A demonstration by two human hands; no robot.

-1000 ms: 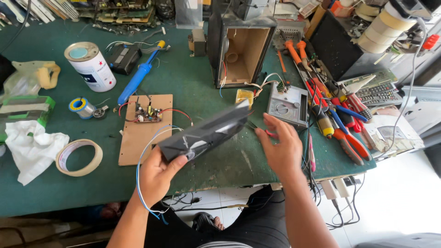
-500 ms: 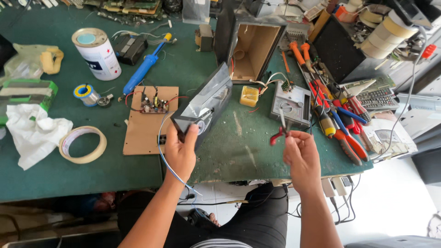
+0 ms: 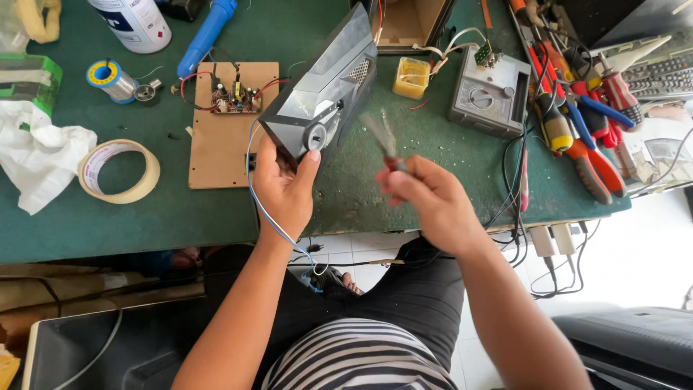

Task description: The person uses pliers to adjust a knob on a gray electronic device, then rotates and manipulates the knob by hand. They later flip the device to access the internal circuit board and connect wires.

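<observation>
Black plastic, the panel [image 3: 323, 92] tilts above the green desk [image 3: 361, 188], its near end gripped by your left hand [image 3: 283, 189], thumb by the round knob. Your right hand [image 3: 424, 202] has its fingers closed around a blurred small tool [image 3: 382, 137]. Steady that tool before touching the panel, and mind the blue wire [image 3: 261, 206] trailing beneath.
</observation>
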